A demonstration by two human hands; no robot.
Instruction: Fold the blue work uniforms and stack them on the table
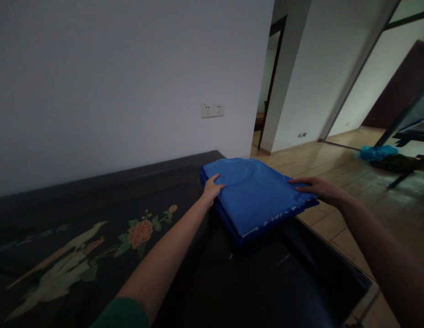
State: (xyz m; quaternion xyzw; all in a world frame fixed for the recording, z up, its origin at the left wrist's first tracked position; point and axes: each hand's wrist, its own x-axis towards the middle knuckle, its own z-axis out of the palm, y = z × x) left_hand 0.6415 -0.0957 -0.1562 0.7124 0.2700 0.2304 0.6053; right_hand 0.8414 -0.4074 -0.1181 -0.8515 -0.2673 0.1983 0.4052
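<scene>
A folded blue cloth (256,191), several layers thick, lies at the far right corner of a glossy black table (259,278). White marks run along its near edge. My left hand (211,190) holds its left side, thumb on top and the other fingers partly hidden by the layers. At the opposite side, my right hand (317,189) grips the right edge with its fingers over the top; its thumb is hard to make out.
The tabletop carries a painted bird and an orange flower (140,233). A white wall with a double socket (212,110) stands behind. To the right are tiled floor (321,164), a doorway and a bright blue bag-like item (379,152).
</scene>
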